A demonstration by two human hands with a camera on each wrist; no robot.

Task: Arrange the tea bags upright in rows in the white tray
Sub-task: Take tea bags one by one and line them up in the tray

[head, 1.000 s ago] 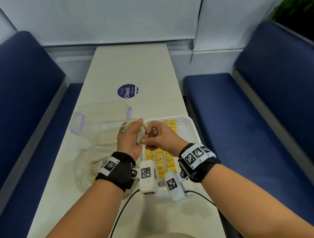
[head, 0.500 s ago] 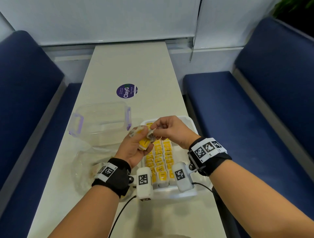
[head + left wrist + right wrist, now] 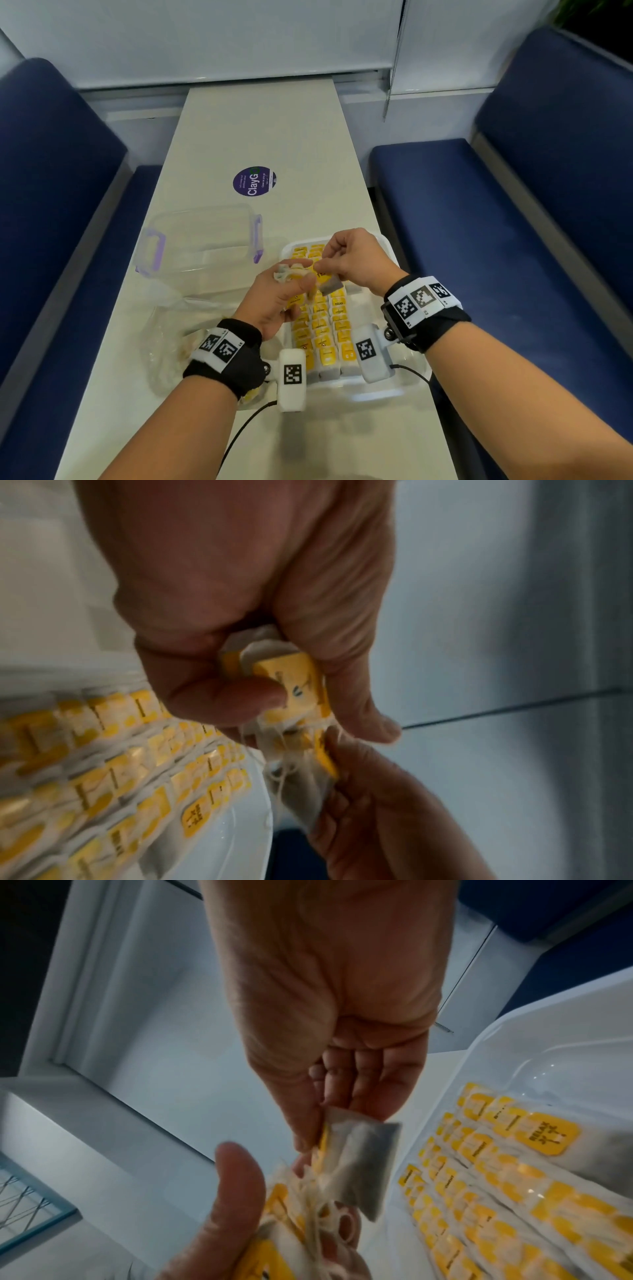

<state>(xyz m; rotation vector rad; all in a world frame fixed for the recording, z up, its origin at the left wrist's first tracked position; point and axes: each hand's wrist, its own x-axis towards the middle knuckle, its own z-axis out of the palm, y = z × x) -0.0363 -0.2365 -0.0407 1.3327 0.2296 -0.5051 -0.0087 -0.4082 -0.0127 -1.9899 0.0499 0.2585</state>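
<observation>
Above the white tray [image 3: 386,244] on the pale surface [image 3: 260,130], the right hand [image 3: 356,260] pinches one tea bag [image 3: 330,284] between thumb and fingers, its grey pouch hanging down and its strings tangled with a clump of tea bags [image 3: 291,272] that the left hand [image 3: 274,298] grips with curled fingers just beside it. Rows of yellow-tagged tea bags [image 3: 325,329] stand upright in the tray below both hands, filling most of its left and middle part. Left of the tray sit a clear lidded container [image 3: 202,240] with purple clips and a crumpled plastic bag [image 3: 171,329].
</observation>
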